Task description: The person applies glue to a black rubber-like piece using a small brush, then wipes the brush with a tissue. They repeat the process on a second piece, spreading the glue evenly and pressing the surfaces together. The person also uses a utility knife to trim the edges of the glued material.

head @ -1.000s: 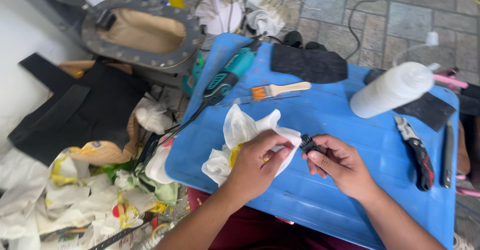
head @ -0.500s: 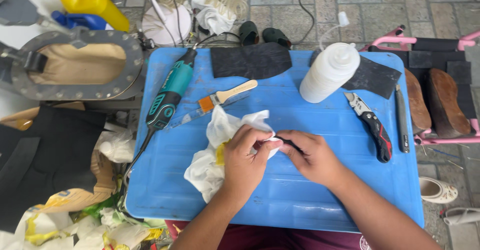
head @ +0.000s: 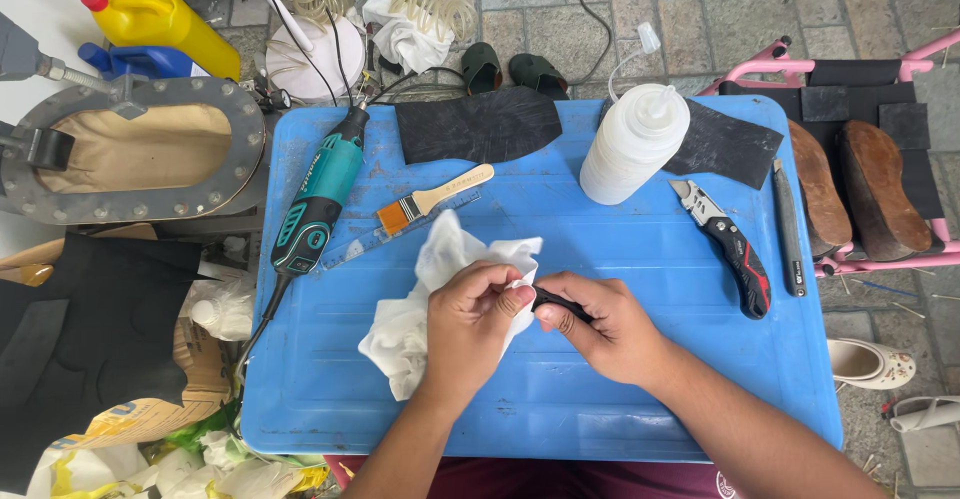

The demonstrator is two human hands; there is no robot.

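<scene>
Both hands meet near the middle of the blue worktop (head: 600, 399), a little toward its near edge. The left hand (head: 470, 321) pinches a white cloth (head: 440, 279) and presses it against a small black piece (head: 556, 305). The right hand (head: 605, 327) grips this piece between thumb and fingers. A green rotary tool (head: 318, 197) lies by the left edge, a brush (head: 432, 199) just beside it. A white squeeze bottle (head: 632, 145) stands near the far edge, and a folding knife (head: 728, 247) lies toward the right edge.
</scene>
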